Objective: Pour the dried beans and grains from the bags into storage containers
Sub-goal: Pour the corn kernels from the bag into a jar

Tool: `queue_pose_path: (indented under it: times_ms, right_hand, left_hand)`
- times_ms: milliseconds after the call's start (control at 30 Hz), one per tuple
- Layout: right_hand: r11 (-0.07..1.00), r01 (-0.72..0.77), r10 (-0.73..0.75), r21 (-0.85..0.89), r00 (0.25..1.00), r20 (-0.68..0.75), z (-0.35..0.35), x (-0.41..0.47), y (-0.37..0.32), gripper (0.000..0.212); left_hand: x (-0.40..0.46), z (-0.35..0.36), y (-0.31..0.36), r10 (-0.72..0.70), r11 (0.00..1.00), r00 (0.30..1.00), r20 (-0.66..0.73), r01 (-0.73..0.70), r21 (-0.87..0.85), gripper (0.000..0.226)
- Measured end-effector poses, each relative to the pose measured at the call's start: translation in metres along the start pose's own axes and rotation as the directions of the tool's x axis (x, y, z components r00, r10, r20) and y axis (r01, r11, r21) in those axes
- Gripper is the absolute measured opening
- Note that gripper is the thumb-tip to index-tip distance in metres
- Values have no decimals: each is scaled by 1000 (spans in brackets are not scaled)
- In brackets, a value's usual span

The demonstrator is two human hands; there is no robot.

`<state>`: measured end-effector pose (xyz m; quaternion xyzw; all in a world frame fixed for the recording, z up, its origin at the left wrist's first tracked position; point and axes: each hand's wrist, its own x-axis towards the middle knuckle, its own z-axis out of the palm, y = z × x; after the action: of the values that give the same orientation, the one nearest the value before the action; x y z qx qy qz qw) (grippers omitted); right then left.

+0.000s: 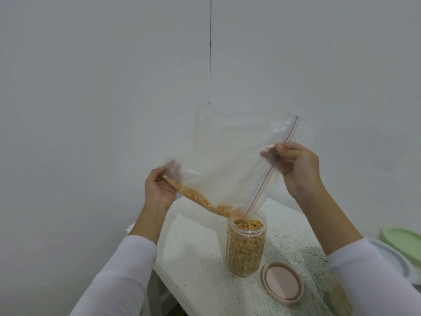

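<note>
While both hands are up over the bench (200,242), each has a pinch on the bag (227,169): the left hand (159,188) grips the closed bottom corner, fingers curled round the plastic, and the right hand (298,167) nips the zip edge near its red strip, thumb and fingers folded onto it. Between them the bag hangs as a slope, its long axis running from the left hand down and to the right, with the open mouth corner dipping into the jar (247,245).

Corn (205,201) lies in a thin line along the lower fold (only a little seems left in the bag), trailing toward the mouth. The jar stands upright on the bench, below and between the hands, a little nearer the right one, and looks filled almost to its rim with kernels.

What matters for the coming move is that slope: the left hand is the high end, so lifting it further should send the last kernels down the fold, while the right hand keeps the mouth over the rim. With the jar so full, overflow looks a fair risk.

Just right of the jar a pink lid (282,283) lies flat, and at the far right edge sit a green lid (403,242) and a pale blue one (387,256).
</note>
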<state>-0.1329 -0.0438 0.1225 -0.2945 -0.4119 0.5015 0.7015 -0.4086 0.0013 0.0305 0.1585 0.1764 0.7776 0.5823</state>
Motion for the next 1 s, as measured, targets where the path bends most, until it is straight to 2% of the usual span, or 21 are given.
queue_pose_path:
  times_ms: [233, 333, 400, 467, 567, 633, 800, 1000]
  right_hand:
    - [999, 28, -32, -44, 994, -109, -7, -1, -3, 10]
    - [997, 15, -21, -79, 997, -79, -7, -4, -4, 8]
    - [997, 9, -16, -79, 996, -87, -7, -5, -4, 9]
    - [998, 3, -9, -66, 995, -95, -7, -6, -5, 10]
    - [998, -12, 7, -56, 996, -89, -8, -6, -7, 11]
    - [999, -6, 2, -44, 995, -96, -9, -6, -8, 11]
    - [998, -1, -3, -61, 997, -74, -8, -9, -9, 11]
    - [999, -8, 3, -43, 993, -121, -8, -9, -8, 9]
  left_hand:
    - [-3, -3, 10, 22, 997, 1000, 8, -22, 74, 20]
    - [-6, -4, 14, 23, 996, 997, 72, -29, 87, 11]
    - [-7, -5, 15, 18, 995, 995, 95, -27, 95, 20]
    - [-7, -5, 16, 28, 993, 995, 92, -38, 113, 18]
    - [-8, 0, 14, 71, 980, 996, 59, -81, 184, 41]
    - [-11, 3, 14, 80, 970, 995, 56, -90, 226, 42]
    - [-14, 3, 15, 71, 977, 991, 117, -92, 193, 49]
    - [-18, 4, 11, 92, 971, 996, 15, -93, 219, 50]
